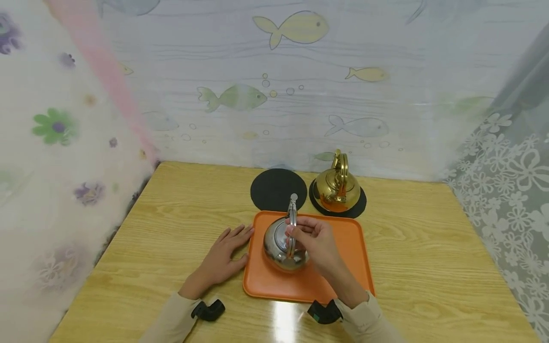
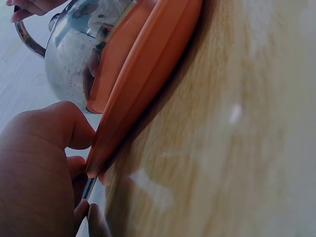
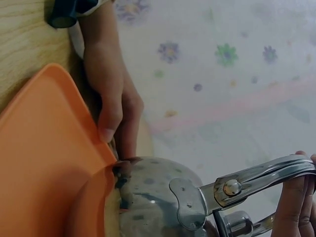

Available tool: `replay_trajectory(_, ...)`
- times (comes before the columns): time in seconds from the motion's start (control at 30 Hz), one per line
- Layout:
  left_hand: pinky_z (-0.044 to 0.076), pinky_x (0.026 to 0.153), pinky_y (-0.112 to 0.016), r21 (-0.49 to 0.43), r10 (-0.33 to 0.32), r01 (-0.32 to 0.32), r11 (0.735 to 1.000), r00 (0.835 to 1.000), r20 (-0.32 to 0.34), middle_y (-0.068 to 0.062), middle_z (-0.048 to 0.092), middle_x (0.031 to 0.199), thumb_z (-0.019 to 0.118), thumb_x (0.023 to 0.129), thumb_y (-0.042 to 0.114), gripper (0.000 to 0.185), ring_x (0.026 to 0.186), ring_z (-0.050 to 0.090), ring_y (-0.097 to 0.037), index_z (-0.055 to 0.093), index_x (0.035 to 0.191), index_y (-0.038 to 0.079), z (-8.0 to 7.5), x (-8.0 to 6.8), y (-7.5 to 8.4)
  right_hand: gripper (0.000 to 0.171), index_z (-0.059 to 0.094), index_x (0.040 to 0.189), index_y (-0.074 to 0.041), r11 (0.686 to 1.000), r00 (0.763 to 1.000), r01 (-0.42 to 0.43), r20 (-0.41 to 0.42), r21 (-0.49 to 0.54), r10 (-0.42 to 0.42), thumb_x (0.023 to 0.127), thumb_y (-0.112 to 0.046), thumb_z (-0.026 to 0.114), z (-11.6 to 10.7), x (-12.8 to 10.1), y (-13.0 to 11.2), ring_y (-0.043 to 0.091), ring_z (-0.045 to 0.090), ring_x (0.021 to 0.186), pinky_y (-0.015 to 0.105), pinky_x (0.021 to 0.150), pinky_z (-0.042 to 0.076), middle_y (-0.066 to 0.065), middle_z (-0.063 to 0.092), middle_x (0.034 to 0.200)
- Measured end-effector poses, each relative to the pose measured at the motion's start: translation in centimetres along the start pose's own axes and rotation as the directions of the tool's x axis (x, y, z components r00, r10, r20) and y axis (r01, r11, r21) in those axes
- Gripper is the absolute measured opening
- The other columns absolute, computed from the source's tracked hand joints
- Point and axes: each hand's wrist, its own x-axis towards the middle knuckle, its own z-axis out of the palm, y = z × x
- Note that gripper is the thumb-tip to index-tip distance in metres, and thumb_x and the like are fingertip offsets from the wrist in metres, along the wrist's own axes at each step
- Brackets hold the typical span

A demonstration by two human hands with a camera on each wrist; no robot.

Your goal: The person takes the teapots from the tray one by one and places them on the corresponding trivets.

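Note:
A shiny silver kettle (image 1: 278, 247) stands on the left half of an orange tray (image 1: 339, 276), its handle raised. My right hand (image 1: 315, 240) holds the kettle's handle, thumb on the near side; in the right wrist view its fingers (image 3: 291, 207) pass under the metal handle. Flat beside the tray lies my left hand (image 1: 220, 257), its fingers extended and their tips at the tray's left rim. The left wrist view has the left thumb (image 2: 74, 126) against the rim, with the other fingertips partly hidden below it.
Behind the tray lie two round black mats. The left mat (image 1: 274, 186) is bare, and a gold kettle (image 1: 336, 190) stands on the right mat (image 1: 362, 207). A wooden table (image 1: 429, 267) carries everything, with a fish-patterned curtain (image 1: 291, 95) along its back edge.

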Motion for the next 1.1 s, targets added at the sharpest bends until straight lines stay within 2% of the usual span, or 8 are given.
replay_trajectory(0.23, 0.021, 0.123, -0.059, 0.009, 0.006, -0.006, 1.000, 1.000, -0.007, -0.002, 0.047, 0.157, 0.065, 0.096, 0.030, 0.061, 0.148, 0.039, -0.032, 0.050, 0.152, 0.011, 0.0, 0.2, -0.2, 0.032, 0.061, 0.121, 0.022, 1.000, 1.000, 0.013, 0.014, -0.004, -0.013, 0.096, 0.002, 0.065, 0.1, 0.2, -0.3, 0.008, 0.071, 0.075, 0.026, 0.063, 0.061, -0.003, 0.075, 0.085)
replay_trajectory(0.57, 0.021, 0.122, -0.059, 0.004, 0.007, -0.007, 1.000, 1.000, -0.010, -0.001, 0.047, 0.157, 0.065, 0.097, 0.030, 0.061, 0.149, 0.038, -0.031, 0.049, 0.153, 0.013, 0.1, 0.0, -0.2, 0.033, 0.062, 0.122, 0.020, 1.000, 1.000, 0.020, -0.006, -0.015, -0.020, 0.096, -0.001, 0.064, 0.0, 0.6, -0.2, 0.007, 0.070, 0.075, 0.024, 0.065, 0.060, 0.005, 0.077, 0.093)
replay_trajectory(0.77, 0.021, 0.122, -0.059, 0.015, 0.009, -0.009, 1.000, 1.000, -0.014, -0.001, 0.047, 0.157, 0.066, 0.096, 0.030, 0.061, 0.148, 0.039, -0.031, 0.049, 0.152, 0.013, 0.2, -0.2, -0.2, 0.032, 0.064, 0.120, 0.020, 0.998, 0.998, 0.061, -0.014, -0.032, -0.062, 0.096, -0.001, 0.065, -0.1, 1.1, -0.3, 0.008, 0.068, 0.071, 0.023, 0.060, 0.058, 0.005, 0.077, 0.090)
replay_trajectory(1.1, 0.021, 0.122, -0.059, 0.012, 0.006, -0.006, 1.000, 1.000, -0.009, -0.001, 0.047, 0.157, 0.066, 0.096, 0.030, 0.061, 0.149, 0.038, -0.030, 0.049, 0.153, 0.013, 0.3, 0.0, -0.3, 0.031, 0.065, 0.119, 0.019, 0.996, 0.996, 0.084, -0.032, -0.043, -0.085, 0.095, 0.000, 0.065, -0.3, 1.8, -0.8, 0.008, 0.069, 0.070, 0.023, 0.061, 0.059, 0.004, 0.077, 0.087)
